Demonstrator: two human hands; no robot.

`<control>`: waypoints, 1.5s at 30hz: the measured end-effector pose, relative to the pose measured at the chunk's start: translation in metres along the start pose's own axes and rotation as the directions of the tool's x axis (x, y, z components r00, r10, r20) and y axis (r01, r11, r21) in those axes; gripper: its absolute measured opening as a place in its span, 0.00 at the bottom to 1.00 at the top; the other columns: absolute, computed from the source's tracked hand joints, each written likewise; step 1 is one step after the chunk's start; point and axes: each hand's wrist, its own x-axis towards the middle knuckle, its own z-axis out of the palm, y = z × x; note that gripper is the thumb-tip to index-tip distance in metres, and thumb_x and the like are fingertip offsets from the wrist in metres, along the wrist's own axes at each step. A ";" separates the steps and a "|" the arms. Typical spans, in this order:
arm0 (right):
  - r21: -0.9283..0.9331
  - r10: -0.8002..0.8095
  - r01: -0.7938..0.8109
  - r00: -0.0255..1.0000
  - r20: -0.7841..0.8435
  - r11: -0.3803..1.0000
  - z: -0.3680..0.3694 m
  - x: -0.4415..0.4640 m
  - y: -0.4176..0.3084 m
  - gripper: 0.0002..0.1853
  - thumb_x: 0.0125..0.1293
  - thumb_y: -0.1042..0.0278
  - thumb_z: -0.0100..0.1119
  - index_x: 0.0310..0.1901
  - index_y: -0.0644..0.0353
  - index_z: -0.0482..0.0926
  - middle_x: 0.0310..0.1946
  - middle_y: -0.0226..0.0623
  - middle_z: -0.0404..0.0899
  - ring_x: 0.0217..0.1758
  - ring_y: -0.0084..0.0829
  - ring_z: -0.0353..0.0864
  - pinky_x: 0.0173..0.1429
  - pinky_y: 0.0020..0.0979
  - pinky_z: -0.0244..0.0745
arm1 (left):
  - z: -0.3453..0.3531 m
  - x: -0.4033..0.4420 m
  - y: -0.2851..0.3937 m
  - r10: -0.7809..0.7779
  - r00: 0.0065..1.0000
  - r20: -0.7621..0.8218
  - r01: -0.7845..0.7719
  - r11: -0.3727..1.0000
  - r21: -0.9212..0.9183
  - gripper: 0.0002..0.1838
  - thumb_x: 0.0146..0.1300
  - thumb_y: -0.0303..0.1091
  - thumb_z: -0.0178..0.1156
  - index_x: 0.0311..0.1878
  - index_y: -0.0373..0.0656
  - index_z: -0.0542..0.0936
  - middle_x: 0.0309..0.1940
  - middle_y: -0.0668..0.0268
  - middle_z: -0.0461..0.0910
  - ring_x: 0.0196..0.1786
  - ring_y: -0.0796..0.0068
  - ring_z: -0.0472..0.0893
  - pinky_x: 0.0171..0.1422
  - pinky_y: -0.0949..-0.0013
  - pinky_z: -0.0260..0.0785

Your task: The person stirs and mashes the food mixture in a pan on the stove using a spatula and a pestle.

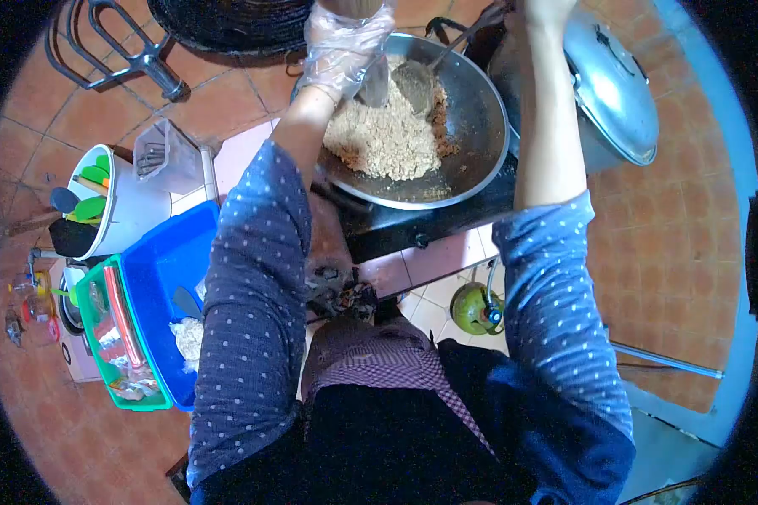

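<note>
A wok (480, 126) on the stove holds a pale, crumbly mixture (387, 147) with browner crumbs round its edges. My left hand (345, 50), in a clear plastic glove, is closed over the wok's far left side. A grey flat blade (375, 87) juts down from beneath it into the mixture; its handle is hidden by the hand. A metal wok spatula (414, 87) rests its rounded head in the crumbs, and its handle slants up to the right. My right hand (547, 8), partly cut off by the top edge, is closed at that handle's end.
A lidded metal pot (611, 84) stands right of the wok. On the left are a white utensil bucket (122, 206), a clear plastic container (167, 160), a blue tray (164, 261) and a green basket (160, 400). A green gas cylinder (472, 307) sits below the stove.
</note>
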 end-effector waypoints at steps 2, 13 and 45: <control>0.017 0.000 0.000 1.000 0.000 1.000 -0.005 -0.008 0.013 0.21 0.74 0.56 0.56 0.22 0.49 0.67 0.11 0.27 0.63 0.11 0.25 0.63 0.17 0.32 0.58 | -0.009 0.002 -0.005 -0.131 0.991 0.009 0.131 0.991 -0.006 0.20 0.62 0.33 0.72 0.54 0.38 0.77 0.39 0.68 0.81 0.36 0.78 0.79 0.41 0.70 0.74; -0.216 -0.321 0.805 0.444 0.836 0.553 0.004 -0.157 0.112 0.09 0.60 0.72 0.65 0.25 0.55 0.76 0.19 0.31 0.79 0.20 0.31 0.80 0.26 0.29 0.71 | -0.034 0.020 -0.008 0.223 0.936 -0.273 -0.219 0.975 0.045 0.19 0.58 0.34 0.79 0.48 0.39 0.80 0.40 0.68 0.85 0.41 0.77 0.84 0.49 0.70 0.77; -0.963 -0.316 -0.131 0.927 -0.204 0.237 -0.052 -0.249 -0.009 0.16 0.76 0.56 0.64 0.46 0.64 0.88 0.30 0.28 0.83 0.28 0.15 0.78 0.31 0.21 0.72 | -0.017 0.021 0.018 0.145 0.943 -0.301 -0.081 0.973 0.215 0.31 0.57 0.39 0.76 0.63 0.40 0.78 0.48 0.57 0.87 0.47 0.65 0.87 0.55 0.64 0.78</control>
